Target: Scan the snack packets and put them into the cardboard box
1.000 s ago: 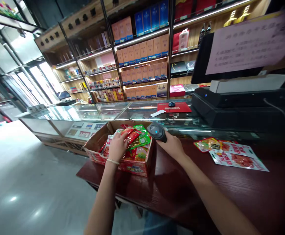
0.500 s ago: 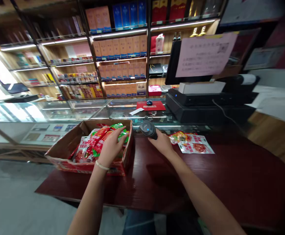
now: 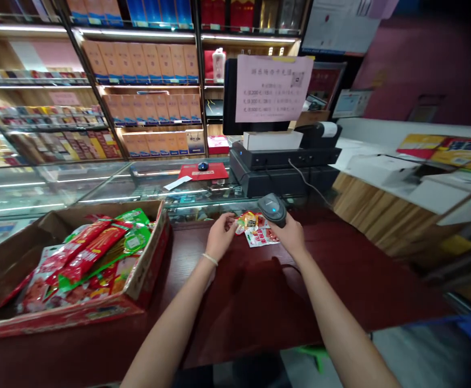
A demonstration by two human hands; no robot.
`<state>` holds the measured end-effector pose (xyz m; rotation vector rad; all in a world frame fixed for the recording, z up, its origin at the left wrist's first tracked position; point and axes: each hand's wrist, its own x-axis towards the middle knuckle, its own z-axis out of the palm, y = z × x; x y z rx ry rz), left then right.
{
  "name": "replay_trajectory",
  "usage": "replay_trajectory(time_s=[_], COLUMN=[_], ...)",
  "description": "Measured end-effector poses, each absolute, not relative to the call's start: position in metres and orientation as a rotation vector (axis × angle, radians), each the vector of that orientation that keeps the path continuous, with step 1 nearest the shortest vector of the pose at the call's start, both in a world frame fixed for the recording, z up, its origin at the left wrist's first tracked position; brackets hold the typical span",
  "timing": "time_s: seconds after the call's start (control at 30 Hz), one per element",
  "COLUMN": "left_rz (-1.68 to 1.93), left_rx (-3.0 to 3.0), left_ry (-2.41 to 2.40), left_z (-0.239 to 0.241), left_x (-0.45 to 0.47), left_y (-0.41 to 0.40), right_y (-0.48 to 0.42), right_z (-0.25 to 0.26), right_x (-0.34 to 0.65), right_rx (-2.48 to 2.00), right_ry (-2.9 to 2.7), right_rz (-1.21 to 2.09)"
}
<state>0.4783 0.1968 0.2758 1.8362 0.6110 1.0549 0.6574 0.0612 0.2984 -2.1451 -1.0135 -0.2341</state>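
Note:
My right hand (image 3: 294, 237) grips a dark barcode scanner (image 3: 272, 209) by its handle; a blue light glows on its top. Below and left of the scanner, a small orange-yellow snack packet (image 3: 247, 221) and a white-and-red snack packet (image 3: 260, 237) lie on the dark red table (image 3: 235, 307). The curled fingers of my left hand (image 3: 221, 234) pinch at the left edge of the orange-yellow packet. On the left, an open cardboard box (image 3: 149, 269) holds several red, green and white snack packets (image 3: 98, 248).
Behind the table runs a glass display counter (image 3: 98, 186) with a red mat (image 3: 217, 172) and a mouse (image 3: 202, 166). A cash drawer (image 3: 268, 180) and a monitor with a pink notice (image 3: 274, 89) stand at the back. Shelves of boxes (image 3: 150, 62) line the wall.
My left hand has left the cardboard box and moved right to the packets on the table. The scanner has moved right, over the packets. The view has turned right.

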Motion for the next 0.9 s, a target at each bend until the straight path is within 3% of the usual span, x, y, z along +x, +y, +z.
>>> replay_trajectory(time_s=[0.23, 0.53, 0.7, 0.9], left_rz=[1.063, 0.844, 0.902, 1.151], left_rx=[2.167, 2.651, 2.434, 1.638], left_ry=[0.604, 0.854, 0.822, 0.831], left_z=[0.223, 0.209, 0.214, 0.226], left_x=[0.548, 0.568, 0.560, 0.517], left_y=[0.199, 0.195, 0.193, 0.211], right_y=[0.044, 0.051, 0.052, 0.052], right_z=[0.283, 0.278, 0.272, 0.269], right_x=[0.682, 0.674, 0.668, 0.655], right_rx=[-2.181, -2.205, -2.233, -2.126], right_ry=[-0.911, -0.948, -0.951, -0.908], right_rz=[-0.262, -0.220, -0.259, -0.219])
